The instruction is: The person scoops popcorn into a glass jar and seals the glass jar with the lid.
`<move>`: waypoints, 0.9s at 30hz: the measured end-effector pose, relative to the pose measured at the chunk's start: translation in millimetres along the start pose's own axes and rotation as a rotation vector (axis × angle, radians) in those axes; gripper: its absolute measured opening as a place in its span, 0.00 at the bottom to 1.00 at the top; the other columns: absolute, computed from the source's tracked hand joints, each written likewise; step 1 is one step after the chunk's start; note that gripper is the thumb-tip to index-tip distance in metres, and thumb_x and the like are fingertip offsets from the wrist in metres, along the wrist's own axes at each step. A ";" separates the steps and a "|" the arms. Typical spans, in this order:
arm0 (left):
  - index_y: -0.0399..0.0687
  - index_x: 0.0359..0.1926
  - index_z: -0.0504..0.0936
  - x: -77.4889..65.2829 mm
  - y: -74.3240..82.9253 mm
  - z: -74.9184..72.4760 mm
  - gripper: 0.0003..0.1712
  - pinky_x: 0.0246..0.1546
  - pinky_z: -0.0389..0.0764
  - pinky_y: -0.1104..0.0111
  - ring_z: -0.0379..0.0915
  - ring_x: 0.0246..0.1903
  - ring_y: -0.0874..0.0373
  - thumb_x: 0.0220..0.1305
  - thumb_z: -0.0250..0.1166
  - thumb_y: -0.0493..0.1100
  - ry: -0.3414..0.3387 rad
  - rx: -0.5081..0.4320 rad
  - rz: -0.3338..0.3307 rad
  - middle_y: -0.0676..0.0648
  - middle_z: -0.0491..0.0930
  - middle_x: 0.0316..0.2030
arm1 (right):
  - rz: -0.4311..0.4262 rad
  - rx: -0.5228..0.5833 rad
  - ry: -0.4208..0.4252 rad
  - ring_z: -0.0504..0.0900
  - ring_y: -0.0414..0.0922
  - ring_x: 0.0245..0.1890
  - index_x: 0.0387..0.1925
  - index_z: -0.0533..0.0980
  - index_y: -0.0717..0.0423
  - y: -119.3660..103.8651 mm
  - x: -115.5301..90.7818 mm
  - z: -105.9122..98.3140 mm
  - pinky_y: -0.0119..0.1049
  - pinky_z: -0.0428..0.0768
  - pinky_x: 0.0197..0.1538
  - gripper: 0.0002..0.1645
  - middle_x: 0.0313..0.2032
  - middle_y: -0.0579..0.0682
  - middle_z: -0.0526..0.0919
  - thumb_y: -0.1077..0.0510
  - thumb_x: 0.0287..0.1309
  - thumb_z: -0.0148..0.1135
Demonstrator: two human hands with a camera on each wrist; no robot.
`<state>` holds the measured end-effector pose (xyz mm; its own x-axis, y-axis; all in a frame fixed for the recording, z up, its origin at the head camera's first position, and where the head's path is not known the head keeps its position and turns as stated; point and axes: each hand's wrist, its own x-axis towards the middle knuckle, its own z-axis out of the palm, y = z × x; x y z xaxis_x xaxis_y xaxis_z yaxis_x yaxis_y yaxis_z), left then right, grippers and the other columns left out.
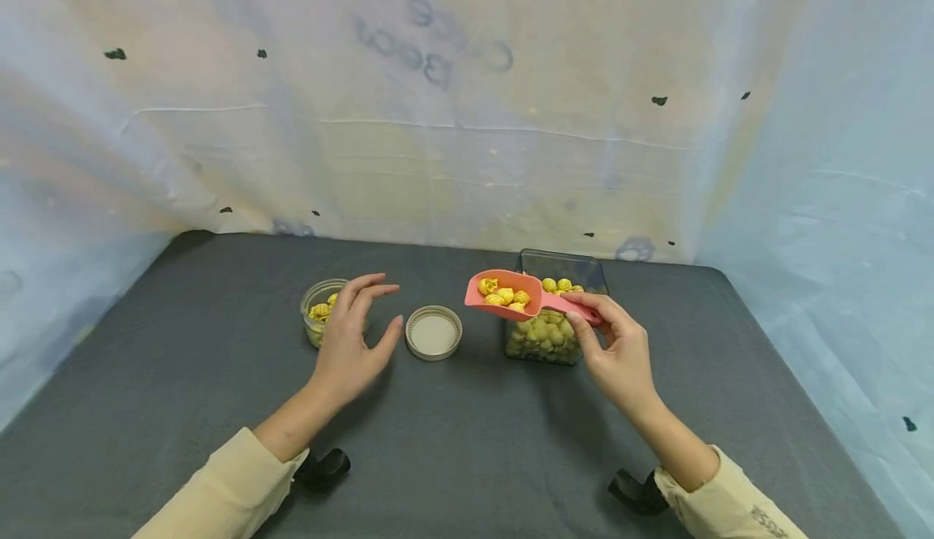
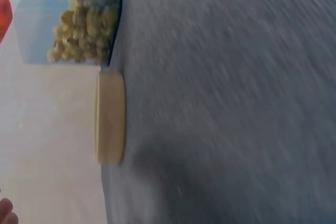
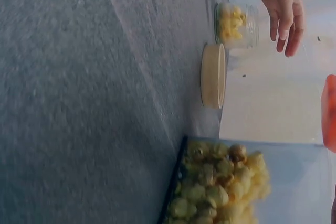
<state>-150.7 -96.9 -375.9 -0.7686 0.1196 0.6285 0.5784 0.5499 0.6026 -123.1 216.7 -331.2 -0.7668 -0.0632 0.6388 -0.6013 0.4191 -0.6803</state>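
Your sleeves [image 1: 226, 486] nearest; left hand [image 1: 349, 352], thumb and fingers apart, by jar [image 1: 310, 325] left of lid [image 1: 434, 334]; right hand [image 1: 620, 351] pinches scoop [image 1: 560, 304] right of lid, roughly level, presumably to retain popcorn [image 1: 507, 296].

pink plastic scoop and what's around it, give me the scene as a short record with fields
scoop: carries round yellow popcorn, raised above the grey cloth-covered table
right hand: pinches the scoop's handle
left hand: holds nothing, near the clear round jar
jar contents: yellow popcorn
pale round lid: on the table, between the jar and the clear rectangular box
box contents: popcorn
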 end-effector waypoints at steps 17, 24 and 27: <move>0.34 0.56 0.74 -8.6 -28.2 -31.9 0.31 0.52 0.65 0.42 0.62 0.57 0.36 0.50 0.74 0.37 0.056 0.153 -0.074 0.32 0.65 0.59 | 0.011 0.078 -0.015 0.75 0.35 0.33 0.48 0.78 0.68 -2.7 -6.1 30.3 0.20 0.75 0.35 0.14 0.39 0.60 0.80 0.73 0.60 0.58; 0.35 0.60 0.71 -10.6 -36.2 -38.5 0.35 0.55 0.61 0.39 0.59 0.59 0.34 0.51 0.74 0.39 0.024 0.160 -0.140 0.32 0.63 0.60 | -0.003 0.102 -0.005 0.74 0.37 0.31 0.47 0.79 0.67 -3.9 -7.4 45.5 0.21 0.75 0.33 0.14 0.39 0.60 0.82 0.72 0.58 0.60; 0.36 0.62 0.70 -11.8 -39.1 -41.4 0.38 0.56 0.60 0.38 0.58 0.61 0.34 0.51 0.73 0.41 0.002 0.156 -0.174 0.32 0.62 0.61 | -0.008 0.126 -0.007 0.74 0.38 0.30 0.47 0.79 0.68 -4.4 -7.2 52.6 0.21 0.75 0.32 0.14 0.38 0.60 0.82 0.73 0.58 0.60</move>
<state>-152.8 -154.0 -386.5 -0.8522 0.0105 0.5231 0.3882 0.6832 0.6185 -126.8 167.6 -351.7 -0.7632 -0.0729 0.6421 -0.6305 0.3013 -0.7153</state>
